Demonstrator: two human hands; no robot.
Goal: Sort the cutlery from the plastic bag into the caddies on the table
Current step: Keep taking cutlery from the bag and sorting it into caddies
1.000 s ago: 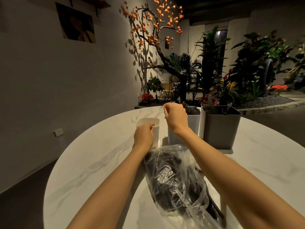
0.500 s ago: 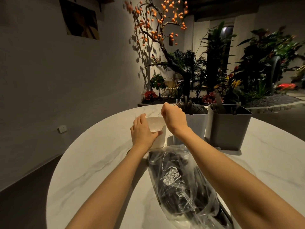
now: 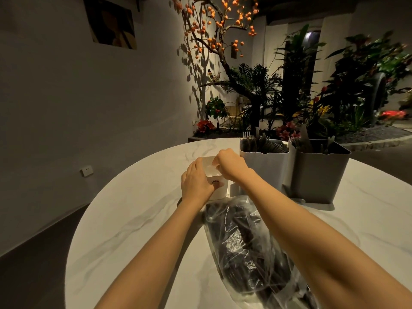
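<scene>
White caddy (image 3: 217,188) upright, left hand (image 3: 196,182) gripping side.

I see a round white marble-look worktop (image 3: 124,224) with faint grey veins. Standing on it are a small white caddy (image 3: 217,190), a taller light grey caddy (image 3: 265,168) beside it and a darker grey caddy (image 3: 318,177) to the right. Nearer me lies a clear plastic bag (image 3: 252,253) of dark cutlery.
</scene>
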